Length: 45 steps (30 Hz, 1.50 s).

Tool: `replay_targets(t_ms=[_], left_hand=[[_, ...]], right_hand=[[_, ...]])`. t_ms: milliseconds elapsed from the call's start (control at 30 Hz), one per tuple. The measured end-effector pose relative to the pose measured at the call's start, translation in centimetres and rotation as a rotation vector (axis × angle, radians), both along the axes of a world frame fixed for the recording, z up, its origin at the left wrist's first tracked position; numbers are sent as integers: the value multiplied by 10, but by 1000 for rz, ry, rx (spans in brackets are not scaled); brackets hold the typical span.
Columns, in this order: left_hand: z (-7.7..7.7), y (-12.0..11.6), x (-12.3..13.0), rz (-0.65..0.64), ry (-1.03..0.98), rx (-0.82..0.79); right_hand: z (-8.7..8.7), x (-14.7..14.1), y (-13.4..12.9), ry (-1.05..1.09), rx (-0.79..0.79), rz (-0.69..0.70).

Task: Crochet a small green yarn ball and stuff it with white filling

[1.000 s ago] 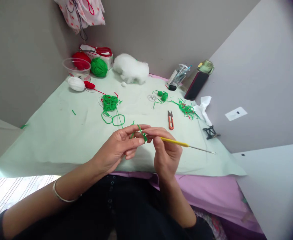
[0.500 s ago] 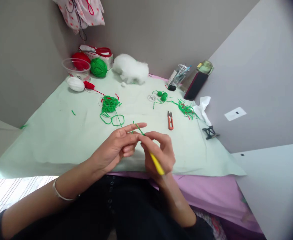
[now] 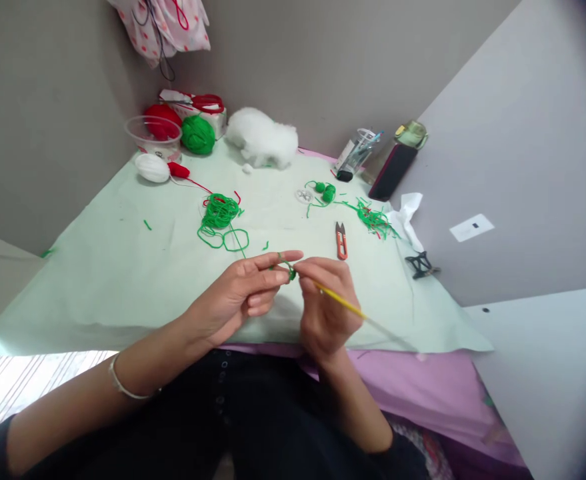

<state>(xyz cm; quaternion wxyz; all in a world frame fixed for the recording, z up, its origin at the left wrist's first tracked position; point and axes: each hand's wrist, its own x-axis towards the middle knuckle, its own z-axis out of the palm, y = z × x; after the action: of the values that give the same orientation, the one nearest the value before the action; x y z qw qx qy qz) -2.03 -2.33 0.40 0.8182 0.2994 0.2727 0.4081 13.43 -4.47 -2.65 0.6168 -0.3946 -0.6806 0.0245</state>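
Note:
My left hand [image 3: 245, 290] pinches a small green crochet piece [image 3: 292, 273] between thumb and fingers, with green yarn running over its raised index finger. My right hand [image 3: 329, 307] is closed round a crochet hook [image 3: 340, 298] with a yellow handle; its tip meets the green piece, though my fingers hide the very end. From my left hand the yarn leads back to a loose green yarn heap [image 3: 220, 211] on the table. Beyond my right hand lie orange thread snips [image 3: 341, 241].
The pale green cloth [image 3: 173, 280] covers the table. At the back stand yarn balls, a plastic tub [image 3: 153, 137] and white stuffing [image 3: 263, 137]. Small green balls [image 3: 327, 193], yarn scraps [image 3: 375, 219], a pen cup [image 3: 357, 153], a bottle [image 3: 397, 160] and a black stand [image 3: 420, 265] are on the right.
My right hand has moved slightly right, and the hook has swung to point more sideways. My left fingertips have shifted a little right, and the green piece now shows between the hands.

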Motion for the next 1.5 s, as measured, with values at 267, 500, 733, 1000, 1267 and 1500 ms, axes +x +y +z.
replay_targets(t_ms=[267, 500, 733, 1000, 1267, 1500], left_hand=[[2, 0, -3, 2, 14, 68], [1, 0, -3, 46, 105, 129], [0, -3, -2, 121, 94, 156], [2, 1, -1, 57, 7, 48], [-2, -2, 3, 95, 132, 214], [-3, -1, 5, 109, 45, 77]], right_hand=[[16, 5, 3, 409, -277, 292], [17, 8, 0, 360, -344, 296], [4, 4, -8, -188, 64, 8], [13, 2, -2, 261, -132, 174], [11, -2, -3, 119, -115, 164], [0, -3, -2, -161, 82, -54]])
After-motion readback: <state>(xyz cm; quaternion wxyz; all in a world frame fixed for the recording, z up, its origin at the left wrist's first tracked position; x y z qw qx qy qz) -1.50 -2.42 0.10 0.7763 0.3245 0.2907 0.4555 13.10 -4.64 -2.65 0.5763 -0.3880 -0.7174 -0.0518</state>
